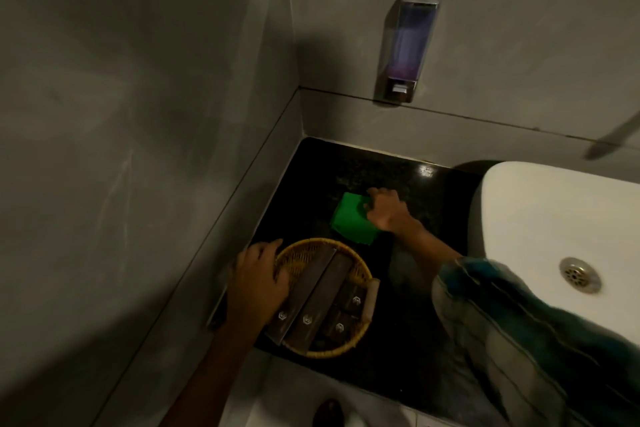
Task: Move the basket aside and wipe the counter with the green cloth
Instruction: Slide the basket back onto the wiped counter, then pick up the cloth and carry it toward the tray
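Observation:
A round wicker basket sits at the front left of the black stone counter, holding several dark flat packets. My left hand grips its left rim, fingers hooked over the edge. Behind the basket a folded green cloth lies flat on the counter. My right hand rests on the cloth's right edge, fingers curled onto it.
A white basin with a metal drain stands on the counter at the right. A soap dispenser hangs on the back wall. Grey tiled walls close the counter at the left and back. The counter's front edge runs just below the basket.

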Tool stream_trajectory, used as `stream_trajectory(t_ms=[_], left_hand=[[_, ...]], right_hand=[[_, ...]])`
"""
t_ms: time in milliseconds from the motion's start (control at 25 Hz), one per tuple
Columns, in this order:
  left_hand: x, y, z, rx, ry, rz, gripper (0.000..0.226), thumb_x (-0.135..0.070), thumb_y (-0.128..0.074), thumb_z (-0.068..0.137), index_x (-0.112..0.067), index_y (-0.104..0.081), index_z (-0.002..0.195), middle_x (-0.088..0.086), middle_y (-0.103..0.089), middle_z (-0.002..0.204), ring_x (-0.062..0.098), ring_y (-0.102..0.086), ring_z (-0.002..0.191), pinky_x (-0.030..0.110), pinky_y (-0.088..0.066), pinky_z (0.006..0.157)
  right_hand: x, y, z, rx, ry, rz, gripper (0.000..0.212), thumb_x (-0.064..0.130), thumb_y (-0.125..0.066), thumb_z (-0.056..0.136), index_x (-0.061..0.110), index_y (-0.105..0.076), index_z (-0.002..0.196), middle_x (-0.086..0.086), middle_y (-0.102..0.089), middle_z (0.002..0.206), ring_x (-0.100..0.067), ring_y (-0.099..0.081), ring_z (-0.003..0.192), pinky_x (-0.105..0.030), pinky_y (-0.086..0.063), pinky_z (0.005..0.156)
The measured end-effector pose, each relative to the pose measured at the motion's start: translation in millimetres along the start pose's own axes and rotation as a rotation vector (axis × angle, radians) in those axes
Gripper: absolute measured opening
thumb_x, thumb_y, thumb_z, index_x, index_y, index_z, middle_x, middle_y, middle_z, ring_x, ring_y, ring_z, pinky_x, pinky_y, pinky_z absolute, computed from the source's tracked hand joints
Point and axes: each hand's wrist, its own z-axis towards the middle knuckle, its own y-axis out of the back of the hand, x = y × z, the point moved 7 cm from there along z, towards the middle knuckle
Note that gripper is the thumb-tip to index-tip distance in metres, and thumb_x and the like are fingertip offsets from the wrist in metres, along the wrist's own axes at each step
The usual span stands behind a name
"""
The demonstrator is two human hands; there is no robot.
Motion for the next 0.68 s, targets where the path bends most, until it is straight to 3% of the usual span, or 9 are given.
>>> stream_trajectory(t_ms=[120,200,240,320,400,480,560,680], left_hand=[[-11,10,-9,-0.087,-0.075,-0.076,0.048,-0.030,-0.058,0.089,-0.023,-0.047,0.135,0.003,-0.055,0.133,0.024,-0.047,0.124,0.042,-0.038,0.101],[-14,11,-11,-0.103,-0.073,-0.160,0.046,-0.027,-0.060,0.088,-0.022,-0.049,0.133,0.004,-0.058,0.130,0.025,-0.049,0.121,0.042,-0.039,0.100],[-19,10,-12,-0.098,-0.079,-0.198,0.046,-0.026,-0.061,0.088,-0.022,-0.050,0.132,0.004,-0.059,0.128,0.025,-0.049,0.120,0.042,-0.040,0.099],[-36,5,-10,-0.088,-0.116,-0.260,0.043,-0.024,-0.062,0.087,-0.024,-0.052,0.128,0.002,-0.061,0.122,0.024,-0.048,0.119,0.039,-0.041,0.096],[-61,-2,-5,-0.063,-0.175,-0.300,0.042,-0.027,-0.062,0.085,-0.028,-0.052,0.126,0.000,-0.060,0.122,0.022,-0.046,0.120,0.036,-0.040,0.095],[-97,-9,-1,-0.042,-0.229,-0.324,0.049,-0.034,-0.064,0.083,-0.034,-0.047,0.129,-0.002,-0.054,0.131,0.021,-0.042,0.125,0.037,-0.040,0.097],[-136,-21,0,0.002,-0.216,-0.394,0.064,-0.043,-0.068,0.078,-0.036,-0.039,0.135,0.000,-0.047,0.140,0.022,-0.039,0.130,0.041,-0.040,0.101],[-212,-51,-15,0.151,-0.213,-0.596,0.078,-0.045,-0.075,0.073,-0.032,-0.033,0.139,0.005,-0.057,0.132,0.020,-0.053,0.122,0.038,-0.045,0.101]], right_hand=[[-8,-9,22,0.083,-0.055,-0.136,0.065,0.043,-0.055,0.086,0.013,-0.038,0.142,-0.015,-0.036,0.149,-0.037,-0.030,0.137,-0.055,-0.025,0.110],[-12,-1,22,0.115,-0.097,-0.095,0.069,0.042,-0.065,0.073,0.014,-0.049,0.134,-0.015,-0.040,0.144,-0.037,-0.033,0.134,-0.053,-0.029,0.108],[-12,1,16,0.152,-0.096,-0.029,0.069,0.037,-0.068,0.067,0.015,-0.053,0.130,-0.015,-0.044,0.141,-0.036,-0.039,0.129,-0.047,-0.038,0.104],[-10,3,-4,0.195,-0.016,0.125,0.058,0.025,-0.072,0.063,0.014,-0.060,0.119,-0.013,-0.059,0.125,-0.027,-0.056,0.107,-0.028,-0.050,0.076],[-11,12,-34,0.130,0.071,0.259,0.041,0.019,-0.075,0.066,0.018,-0.064,0.106,-0.005,-0.067,0.102,-0.020,-0.063,0.091,-0.023,-0.047,0.065],[-25,33,-70,0.005,0.118,0.539,0.028,0.010,-0.074,0.068,0.020,-0.067,0.094,-0.003,-0.067,0.087,-0.017,-0.065,0.082,-0.026,-0.050,0.069],[-59,60,-110,-0.090,0.096,0.981,0.026,-0.001,-0.069,0.068,0.021,-0.070,0.082,-0.002,-0.069,0.077,-0.017,-0.065,0.073,-0.029,-0.052,0.067],[-123,99,-163,-0.078,0.091,1.423,0.031,0.001,-0.065,0.065,0.014,-0.071,0.092,-0.008,-0.073,0.087,-0.022,-0.070,0.079,-0.032,-0.058,0.067]])
